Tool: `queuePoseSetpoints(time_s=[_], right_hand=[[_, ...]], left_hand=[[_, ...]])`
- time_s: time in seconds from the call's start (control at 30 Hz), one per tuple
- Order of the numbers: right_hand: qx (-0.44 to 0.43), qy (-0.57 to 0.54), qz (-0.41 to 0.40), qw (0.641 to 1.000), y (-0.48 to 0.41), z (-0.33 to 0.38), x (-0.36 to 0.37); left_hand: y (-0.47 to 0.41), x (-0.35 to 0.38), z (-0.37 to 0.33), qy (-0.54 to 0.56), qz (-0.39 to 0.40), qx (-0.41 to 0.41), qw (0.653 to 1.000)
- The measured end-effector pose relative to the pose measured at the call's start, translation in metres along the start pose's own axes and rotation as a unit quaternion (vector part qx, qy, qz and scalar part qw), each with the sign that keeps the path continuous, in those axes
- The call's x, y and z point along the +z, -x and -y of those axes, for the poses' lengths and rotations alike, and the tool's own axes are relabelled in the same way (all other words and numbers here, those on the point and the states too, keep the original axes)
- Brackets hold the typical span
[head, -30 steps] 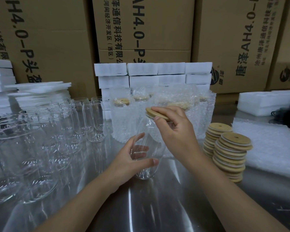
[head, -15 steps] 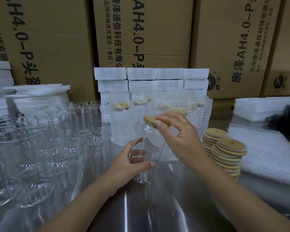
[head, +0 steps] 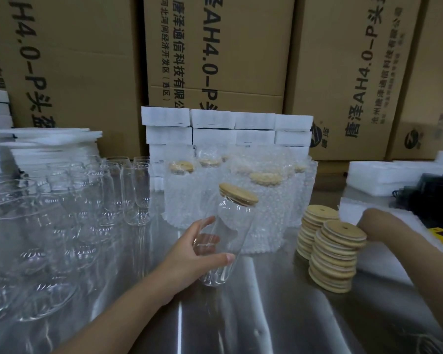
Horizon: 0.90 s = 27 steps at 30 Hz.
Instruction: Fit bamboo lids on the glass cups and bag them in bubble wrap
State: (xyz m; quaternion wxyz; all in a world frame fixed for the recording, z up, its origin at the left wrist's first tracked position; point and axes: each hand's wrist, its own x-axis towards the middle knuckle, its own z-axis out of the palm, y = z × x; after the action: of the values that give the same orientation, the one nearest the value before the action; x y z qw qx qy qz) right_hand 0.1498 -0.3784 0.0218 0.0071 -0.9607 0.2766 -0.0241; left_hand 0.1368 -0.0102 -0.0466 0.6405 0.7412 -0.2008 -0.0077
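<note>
Item 1. Glass cup (head: 232,236), clear, at frame centre, tilted with its mouth toward 1 o'clock. Whether its base touches the steel table (head: 266,318) cannot be told.

Item 2. Bamboo lid (head: 238,194), round, seated on the mouth of that cup.

Item 3. Left hand (head: 195,251), entering from 7 o'clock, thumb and fingers curled round the cup's lower body, gripping it.

Item 4. Right hand (head: 379,223), at 3 o'clock, just behind the lid stacks. Its fingers are hidden, so its grip cannot be told.

Item 5. Loose bamboo lids, two stacks (head: 335,256), at 4 o'clock of the cup, touching each other.

Item 6. Lidded cups in bubble-wrap bags (head: 184,198), upright, grouped at 12 o'clock behind the held cup.

Item 7. Empty glass cups (head: 136,195), unlidded, massed at 9 o'clock.

Item 8. White foam blocks (head: 215,129), stacked at 12 o'clock, before the printed cardboard cartons (head: 241,60).
</note>
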Motion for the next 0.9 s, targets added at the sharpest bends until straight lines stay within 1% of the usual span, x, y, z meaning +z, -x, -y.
queuePoseSetpoints(time_s=[0.03,0.1,0.2,0.27,0.33,0.37,0.43,0.47,0.5,0.53,0.57,0.6,0.63,0.67,0.7,0.77,0.83,0.9], right_hand=[[0.004,0.001,0.002,1.0,-0.001,-0.001,0.005],[0.028,-0.026,-0.02,0.999,0.001,0.0,0.006],[0.069,-0.095,-0.056,0.991,0.006,0.001,-0.007],[0.079,-0.143,-0.12,0.979,0.013,0.001,-0.021],[0.082,-0.166,-0.209,0.96,0.025,0.005,-0.041],[0.063,-0.169,-0.265,0.947,0.031,0.009,-0.051],[-0.028,-0.176,-0.376,0.909,0.048,0.022,-0.068],[-0.085,-0.192,-0.415,0.885,0.06,0.032,-0.074],[-0.137,-0.223,-0.43,0.864,0.072,0.042,-0.079],[-0.18,-0.27,-0.417,0.849,0.084,0.053,-0.082],[-0.214,-0.327,-0.379,0.839,0.096,0.065,-0.084],[-0.243,-0.388,-0.314,0.832,0.107,0.076,-0.083],[-0.267,-0.434,-0.231,0.829,0.117,0.087,-0.081],[-0.287,-0.446,-0.145,0.836,0.124,0.096,-0.076],[-0.304,-0.431,-0.069,0.847,0.13,0.106,-0.067],[-0.323,-0.378,0.038,0.867,0.136,0.124,-0.044],[-0.326,-0.352,0.091,0.872,0.139,0.143,-0.014],[-0.323,-0.359,0.105,0.87,0.14,0.161,0.015]], left_hand=[[0.0,0.0,0.0,0.002,0.001,0.0,1.0],[0.001,0.001,-0.001,0.004,0.005,0.0,1.0],[0.002,0.001,-0.002,0.004,0.009,0.003,1.0],[0.002,0.002,-0.003,0.004,0.003,0.007,1.0],[0.003,0.003,-0.004,0.006,-0.01,0.02,1.0],[0.003,0.003,-0.005,0.009,-0.019,0.028,0.999],[0.002,0.003,-0.008,0.028,-0.045,0.048,0.997],[0.002,0.004,-0.009,0.042,-0.061,0.058,0.996],[0.001,0.003,-0.01,0.054,-0.078,0.067,0.993],[0.001,0.003,-0.01,0.064,-0.096,0.075,0.991],[0.0,0.001,-0.01,0.071,-0.114,0.084,0.987],[0.0,0.0,-0.01,0.076,-0.132,0.092,0.984],[0.0,-0.002,-0.011,0.078,-0.149,0.1,0.981],[0.0,-0.003,-0.011,0.078,-0.166,0.107,0.977],[-0.001,-0.005,-0.012,0.083,-0.182,0.114,0.973],[-0.001,-0.007,-0.014,0.101,-0.216,0.124,0.963],[-0.001,-0.008,-0.016,0.108,-0.245,0.137,0.954],[-0.001,-0.009,-0.017,0.097,-0.266,0.15,0.947]])
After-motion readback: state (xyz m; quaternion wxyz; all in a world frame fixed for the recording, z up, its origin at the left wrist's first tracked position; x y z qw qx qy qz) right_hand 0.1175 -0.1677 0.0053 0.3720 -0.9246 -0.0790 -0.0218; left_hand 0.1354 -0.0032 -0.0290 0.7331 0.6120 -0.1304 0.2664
